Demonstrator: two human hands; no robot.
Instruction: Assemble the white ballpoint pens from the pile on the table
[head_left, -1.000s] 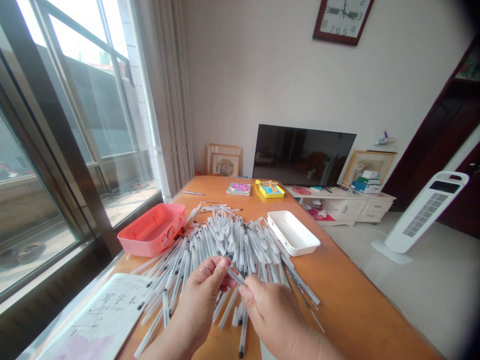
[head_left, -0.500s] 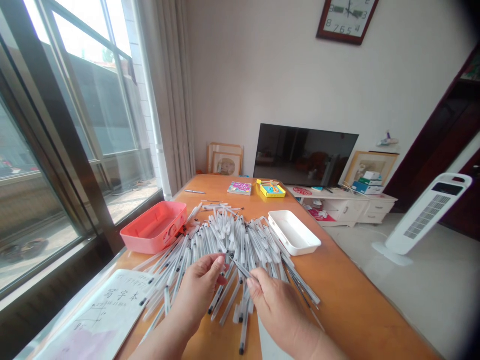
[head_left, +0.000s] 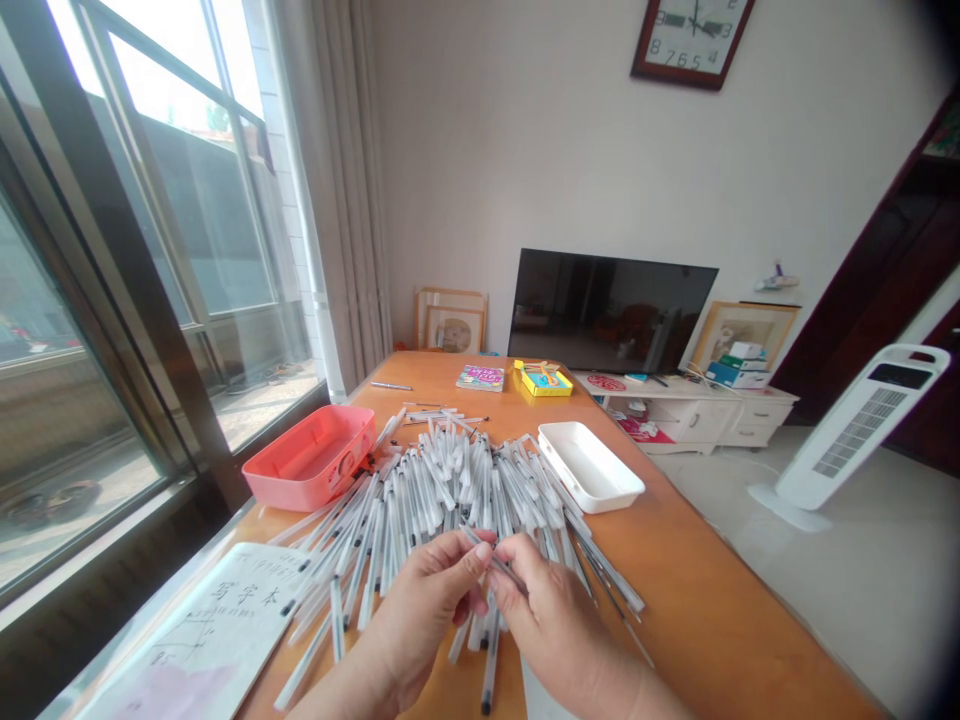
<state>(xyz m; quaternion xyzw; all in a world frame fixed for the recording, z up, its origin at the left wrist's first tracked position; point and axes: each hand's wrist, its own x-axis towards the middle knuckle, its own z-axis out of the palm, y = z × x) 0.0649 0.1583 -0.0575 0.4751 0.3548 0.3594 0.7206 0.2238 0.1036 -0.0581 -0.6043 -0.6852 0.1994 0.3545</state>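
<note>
My right hand (head_left: 559,625) is closed around a thin grey pen refill (head_left: 510,573) that slants up and left over the near side of the pile. The thumb and fingers of my left hand (head_left: 431,610) pinch its upper part, and the two hands almost touch. Whether a small part sits between the left fingers is hidden. Beneath and beyond both hands spreads a big heap of clear pen barrels (head_left: 427,490), many with black ends. One barrel with a black end (head_left: 489,665) points toward me between my wrists.
A red tray (head_left: 311,465) stands left of the heap, a white tray (head_left: 589,468) right of it. A notebook (head_left: 217,630) lies at the near left. Farther back on the wooden table (head_left: 720,590) are a pen (head_left: 391,386), a booklet (head_left: 480,377) and a yellow box (head_left: 544,380).
My left hand has moved right and slightly down to meet my right hand. Its fingers now pinch the refill, which before was held by the right hand alone.
</note>
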